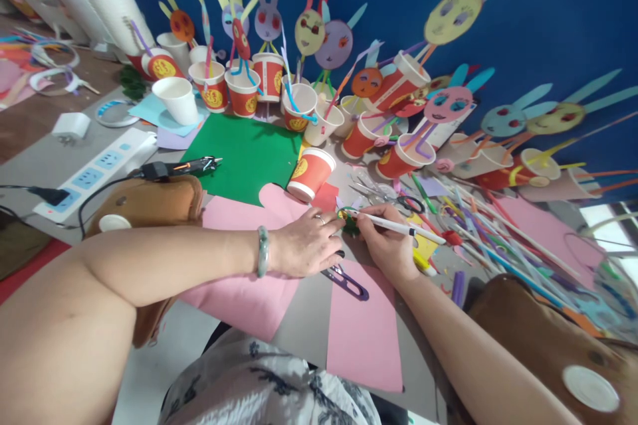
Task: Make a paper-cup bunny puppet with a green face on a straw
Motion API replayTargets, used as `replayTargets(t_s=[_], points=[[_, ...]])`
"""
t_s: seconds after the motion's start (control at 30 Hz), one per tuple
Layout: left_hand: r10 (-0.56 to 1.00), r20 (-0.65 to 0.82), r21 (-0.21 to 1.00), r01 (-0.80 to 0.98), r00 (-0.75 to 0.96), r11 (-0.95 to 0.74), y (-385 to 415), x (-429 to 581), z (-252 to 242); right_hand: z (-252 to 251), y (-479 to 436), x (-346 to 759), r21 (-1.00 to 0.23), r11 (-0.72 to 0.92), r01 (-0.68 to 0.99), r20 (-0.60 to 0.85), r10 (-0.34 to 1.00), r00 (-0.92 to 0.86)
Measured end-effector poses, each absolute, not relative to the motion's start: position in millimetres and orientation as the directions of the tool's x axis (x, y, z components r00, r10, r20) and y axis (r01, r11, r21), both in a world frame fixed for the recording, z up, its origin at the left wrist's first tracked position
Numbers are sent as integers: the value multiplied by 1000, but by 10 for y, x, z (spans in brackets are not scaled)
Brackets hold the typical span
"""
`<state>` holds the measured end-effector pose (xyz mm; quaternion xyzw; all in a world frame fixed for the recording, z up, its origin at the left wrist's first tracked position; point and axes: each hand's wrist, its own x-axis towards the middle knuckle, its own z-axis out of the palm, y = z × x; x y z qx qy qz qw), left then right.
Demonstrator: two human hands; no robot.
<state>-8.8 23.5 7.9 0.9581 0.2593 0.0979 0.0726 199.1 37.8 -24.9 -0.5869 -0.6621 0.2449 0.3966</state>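
Note:
My right hand (391,246) grips a white pen (393,222), its tip pointing left toward a small green and yellow piece (350,222). Fingers stretched out, my left hand (304,244) lies flat, its fingertips close to that piece. A ring and a green bangle (262,252) are on this hand and wrist. Just below its fingers, a dark purple tool (351,283) with a long slotted handle is partly covered. Pink paper (239,292) spreads under the left forearm, and another pink sheet (363,339) lies nearer my lap.
A red paper cup (312,174) stands tilted on green paper (244,153). Several cups with paper rabbit heads (269,21) line the blue wall. Coloured sticks (503,246) and scissors (381,192) lie right. A power strip (100,169) and glue gun (184,167) are left.

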Motion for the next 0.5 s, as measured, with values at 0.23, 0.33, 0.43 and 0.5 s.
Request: replayTargets(t_s=[0.23, 0.33, 0.43, 0.5], points=[[511, 173, 198, 479, 842, -855, 232, -85, 73, -229, 377, 1975, -763, 213, 610, 256, 966, -17], [521, 188, 208, 484, 833, -850, 231, -82, 63, -221, 373, 1970, -759, 223, 611, 251, 967, -40], [518, 192, 205, 482, 833, -852, 231, -81, 55, -222, 374, 1969, -776, 213, 594, 250, 968, -19], [515, 191, 205, 479, 836, -853, 232, -82, 54, -221, 373, 1969, -787, 199, 584, 251, 968, 8]])
